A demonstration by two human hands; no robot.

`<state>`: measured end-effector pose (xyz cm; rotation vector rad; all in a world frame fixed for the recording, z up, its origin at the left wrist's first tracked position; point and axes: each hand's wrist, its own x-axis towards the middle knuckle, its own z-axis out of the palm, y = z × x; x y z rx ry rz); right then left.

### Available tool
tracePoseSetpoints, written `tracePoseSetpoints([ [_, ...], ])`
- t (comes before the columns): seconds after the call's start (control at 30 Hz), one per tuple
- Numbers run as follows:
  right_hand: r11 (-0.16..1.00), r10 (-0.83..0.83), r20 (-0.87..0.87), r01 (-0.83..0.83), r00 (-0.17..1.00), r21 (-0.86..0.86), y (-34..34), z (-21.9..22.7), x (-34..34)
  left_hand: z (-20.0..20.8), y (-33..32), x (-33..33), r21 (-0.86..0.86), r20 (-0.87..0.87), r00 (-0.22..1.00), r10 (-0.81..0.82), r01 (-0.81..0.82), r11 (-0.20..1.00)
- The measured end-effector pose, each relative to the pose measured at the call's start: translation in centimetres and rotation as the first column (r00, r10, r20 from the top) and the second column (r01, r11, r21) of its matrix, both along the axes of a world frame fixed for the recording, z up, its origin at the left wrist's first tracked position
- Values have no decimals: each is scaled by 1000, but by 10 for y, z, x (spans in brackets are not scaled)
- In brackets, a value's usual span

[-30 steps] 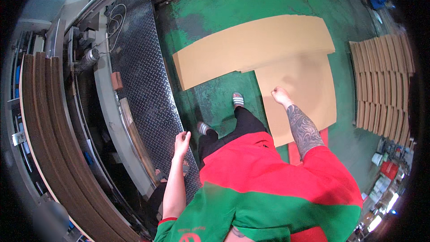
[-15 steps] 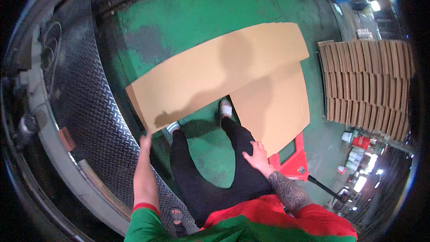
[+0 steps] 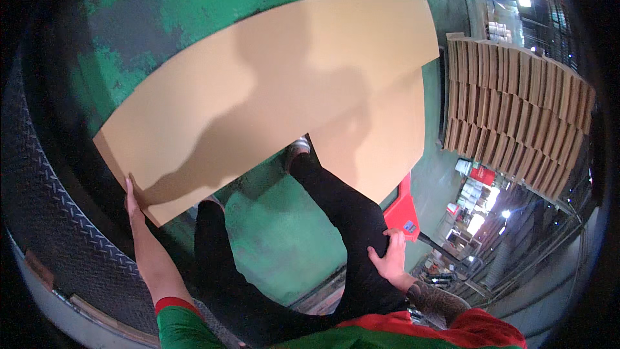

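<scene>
A large tan cardboard sheet [image 3: 278, 90] lies in front of me, low over the floor, with a wide section across and another panel [image 3: 374, 142] extending back toward me at the right. My left hand [image 3: 132, 200] is against the sheet's left end near its near corner. Its fingers look stretched along the edge; whether any reach underneath is hidden. On my right thigh by the knee rests my right hand [image 3: 390, 258], fingers apart and holding nothing. My shadow falls over the cardboard, and my legs straddle the space before it.
Part of a red pallet jack [image 3: 403, 216] shows beyond my right knee, beside the cardboard. A tall stack of folded cardboard [image 3: 510, 110] stands to the right. Dark tread plate [image 3: 71, 245] runs along the left. The floor [image 3: 284, 252] is green.
My left hand has come onto the cardboard's left edge from just short of its corner. The view has shifted closer over the sheet. My right hand stays on my thigh.
</scene>
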<state>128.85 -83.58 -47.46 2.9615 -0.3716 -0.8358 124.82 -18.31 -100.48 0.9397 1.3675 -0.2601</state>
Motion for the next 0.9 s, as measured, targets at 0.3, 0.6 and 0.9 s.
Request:
tracePoseSetpoints([
  [0.3,993,-66,-34,69,997,98,-25,1,32,43,-85,112,377,38,934,-356,316,871],
  [0.6,967,-126,-43,133,991,217,-63,-1,52,46,-206,223,-61,137,965,-225,235,970],
  [0.9,930,-236,-63,244,970,274,-109,-4,63,58,-292,330,49,449,719,-530,573,818],
])
